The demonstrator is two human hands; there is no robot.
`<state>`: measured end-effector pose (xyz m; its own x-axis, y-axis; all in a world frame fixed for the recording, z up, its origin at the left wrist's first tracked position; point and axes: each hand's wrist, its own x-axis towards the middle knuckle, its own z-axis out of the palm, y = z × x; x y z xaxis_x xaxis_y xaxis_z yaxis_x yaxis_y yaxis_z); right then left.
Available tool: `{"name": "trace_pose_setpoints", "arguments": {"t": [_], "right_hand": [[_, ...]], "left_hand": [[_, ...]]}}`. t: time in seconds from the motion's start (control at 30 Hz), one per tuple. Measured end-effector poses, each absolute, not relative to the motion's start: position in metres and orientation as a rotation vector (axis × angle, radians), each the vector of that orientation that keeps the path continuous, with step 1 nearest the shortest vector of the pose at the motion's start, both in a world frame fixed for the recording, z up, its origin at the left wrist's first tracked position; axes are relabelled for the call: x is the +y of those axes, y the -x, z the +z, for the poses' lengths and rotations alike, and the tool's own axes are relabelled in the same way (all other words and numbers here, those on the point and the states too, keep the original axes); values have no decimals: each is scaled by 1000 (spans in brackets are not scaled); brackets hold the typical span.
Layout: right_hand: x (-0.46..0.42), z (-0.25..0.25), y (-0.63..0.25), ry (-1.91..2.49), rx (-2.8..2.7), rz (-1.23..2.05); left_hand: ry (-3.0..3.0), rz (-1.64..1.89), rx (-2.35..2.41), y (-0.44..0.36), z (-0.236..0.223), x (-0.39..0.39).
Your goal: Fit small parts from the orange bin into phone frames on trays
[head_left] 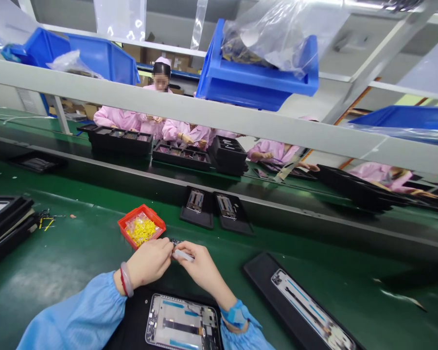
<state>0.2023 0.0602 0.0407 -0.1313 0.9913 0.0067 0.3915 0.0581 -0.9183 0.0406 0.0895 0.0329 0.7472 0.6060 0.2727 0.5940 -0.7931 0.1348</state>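
Observation:
My left hand (149, 261) and my right hand (201, 269) meet just in front of a red bin (123, 227) of small yellow parts (142, 229). Pinched in the left fingers is a small dark electronic part (175, 241), mostly hidden by them. A light grey, flat stick-like tool (184, 255) is held in the right fingers, close to that part; whether its tip touches it I cannot tell. Below both hands, an open phone frame (184, 323) with blue strips and a dark ribbon cable lies on a black tray (131, 316).
At right, another phone frame (313, 311) lies on a black tray (257, 267). Two small trays (199, 221) with frames stand beyond the bin. Stacked trays (7, 228) are at left. Blue bins (255, 85) sit on an overhead shelf; co-workers in pink work opposite.

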Motion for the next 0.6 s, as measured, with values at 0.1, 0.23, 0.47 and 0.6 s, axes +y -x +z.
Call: {"name": "trace_pose_setpoints", "arguments": {"t": [0.1, 0.23, 0.47, 0.6], "right_hand": [[62, 44, -204, 1383, -1611, 1112], [66, 41, -209, 1393, -1535, 1136], [74, 28, -213, 1459, -1443, 1076], [75, 28, -210, 1455, -1439, 1081]], "left_hand": [[-2938, 503, 962, -38, 32, 95], [-2924, 636, 1153, -25, 34, 114], [-2841, 638, 1422, 11, 30, 151], [-2774, 635, 1444, 12, 28, 151]]}}
